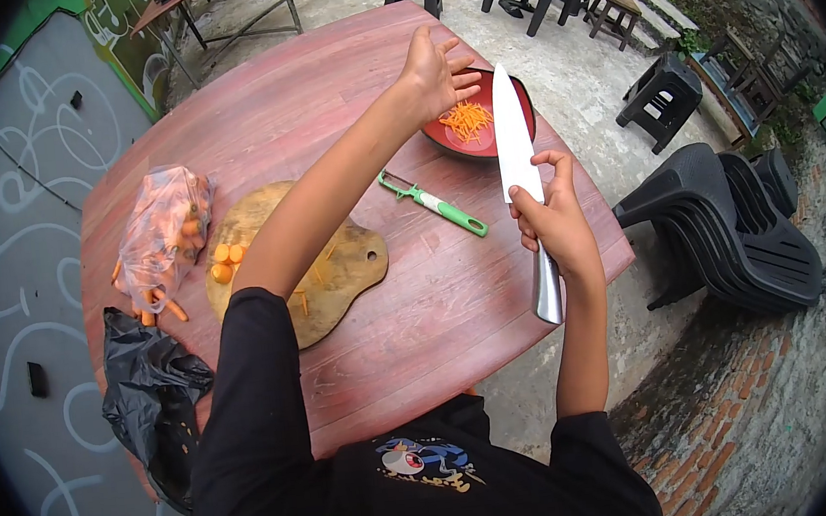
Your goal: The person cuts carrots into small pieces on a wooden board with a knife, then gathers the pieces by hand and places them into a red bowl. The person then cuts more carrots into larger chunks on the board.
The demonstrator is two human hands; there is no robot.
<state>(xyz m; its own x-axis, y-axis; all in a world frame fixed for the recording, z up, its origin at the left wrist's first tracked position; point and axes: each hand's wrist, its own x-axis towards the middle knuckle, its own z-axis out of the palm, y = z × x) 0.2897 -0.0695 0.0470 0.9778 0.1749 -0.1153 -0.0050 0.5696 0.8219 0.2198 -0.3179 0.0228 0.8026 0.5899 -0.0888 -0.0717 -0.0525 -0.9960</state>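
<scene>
My right hand [556, 219] is closed round a large kitchen knife [514, 134], its blade pointing away from me over the table's right side. With fingers spread, my left hand [437, 75] hangs by the left rim of a red bowl with a dark edge [520, 98]. Shredded carrot [467, 121] lies in that bowl. A green and white peeler [435, 204] rests on the table in front of the bowl. Partly covered by my left arm, a round wooden cutting board [351, 282] holds several carrot pieces [226, 258] and some shreds.
A clear plastic bag of carrots [166, 227] sits at the left of the wooden table [403, 363], with loose carrots beside it. A black plastic bag [152, 383] drapes over the near left edge. Stacked dark chairs [728, 228] and stools stand beyond the table's right side.
</scene>
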